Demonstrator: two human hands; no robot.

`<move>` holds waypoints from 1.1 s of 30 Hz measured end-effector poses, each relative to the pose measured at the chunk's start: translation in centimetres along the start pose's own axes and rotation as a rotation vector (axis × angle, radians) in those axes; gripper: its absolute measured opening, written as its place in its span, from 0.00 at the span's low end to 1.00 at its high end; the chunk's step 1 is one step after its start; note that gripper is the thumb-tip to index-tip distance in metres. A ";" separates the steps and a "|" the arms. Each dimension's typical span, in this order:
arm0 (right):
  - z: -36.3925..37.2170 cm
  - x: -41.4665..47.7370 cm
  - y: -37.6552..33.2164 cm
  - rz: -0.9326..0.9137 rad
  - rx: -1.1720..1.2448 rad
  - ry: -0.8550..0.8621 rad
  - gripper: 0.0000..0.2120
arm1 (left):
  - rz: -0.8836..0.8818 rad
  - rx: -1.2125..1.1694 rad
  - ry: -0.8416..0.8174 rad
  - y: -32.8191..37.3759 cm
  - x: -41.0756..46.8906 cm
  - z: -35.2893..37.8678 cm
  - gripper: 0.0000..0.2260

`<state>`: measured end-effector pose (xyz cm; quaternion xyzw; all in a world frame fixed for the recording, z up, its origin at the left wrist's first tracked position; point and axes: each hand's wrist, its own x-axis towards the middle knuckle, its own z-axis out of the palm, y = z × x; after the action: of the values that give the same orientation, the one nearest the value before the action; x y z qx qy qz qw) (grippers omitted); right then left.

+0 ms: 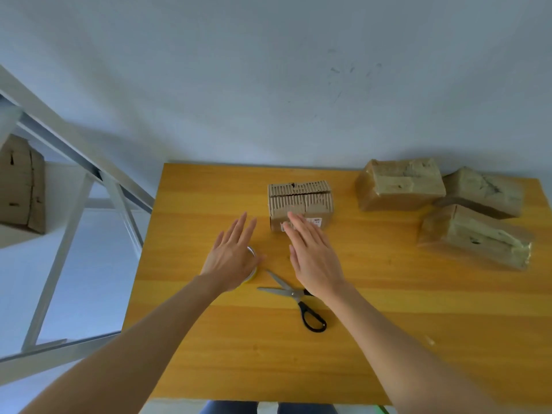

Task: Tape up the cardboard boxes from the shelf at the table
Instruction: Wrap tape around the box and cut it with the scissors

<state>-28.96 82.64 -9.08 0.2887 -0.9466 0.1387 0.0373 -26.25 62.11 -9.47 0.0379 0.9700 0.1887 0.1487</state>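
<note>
**Fingers** (242, 227), left hand (231, 258): straight, slightly spread, grasping nothing. The palm is over the tape (253, 273); whether it touches cannot be told.

**Fingers**, right hand (313, 255): straight, close together, empty. The tips lie across the near face of the box; contact uncertain.

**Box** (300, 201): one, on the table (209, 339), mid-width toward the far edge, just beyond both hands.
- Look: small and brown, with the top skin stripped to ribbed fluting. The flaps are down, the seam gapped, ragged and untaped. A white label is on the near face.
- Handling (judged): light, with stiff walls but a worn top that is easily crushed. Take it by the two end walls, or press the flaps flat beside the seam.

**Scissors** (294, 297): black handles, blades parted, beside the right wrist.

**Taped boxes** (400, 183): three, glossy with tape, grouped at the table's far right.

**Shelf** (74, 162): left of the table.
</note>
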 end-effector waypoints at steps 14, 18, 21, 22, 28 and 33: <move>1.3 0.0 -7.3 0.465 0.687 -0.416 0.29 | 0.131 -0.156 -0.010 -2.2 -2.8 0.4 0.40; 0.7 1.0 -8.0 0.610 0.934 -0.369 0.28 | 0.231 -0.131 0.025 -3.0 -3.5 -0.2 0.41; -0.2 1.6 -8.4 0.634 1.054 -0.333 0.23 | 0.219 -0.117 0.034 -3.7 -3.8 -1.0 0.41; -0.6 1.8 -8.5 0.630 1.080 -0.320 0.22 | 0.225 -0.110 0.034 -3.8 -4.0 -1.3 0.41; -1.9 2.9 -8.9 0.609 1.196 -0.204 0.18 | 0.326 -0.018 0.098 -3.9 -4.2 -3.5 0.45; -3.0 3.7 -8.6 0.563 1.065 -0.155 0.21 | 0.388 0.084 0.163 -4.0 -4.1 -4.1 0.46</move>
<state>-27.26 74.67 -3.56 0.0157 -0.7871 0.5763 -0.2192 -23.70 56.39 -6.20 0.2147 0.9603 0.1758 0.0289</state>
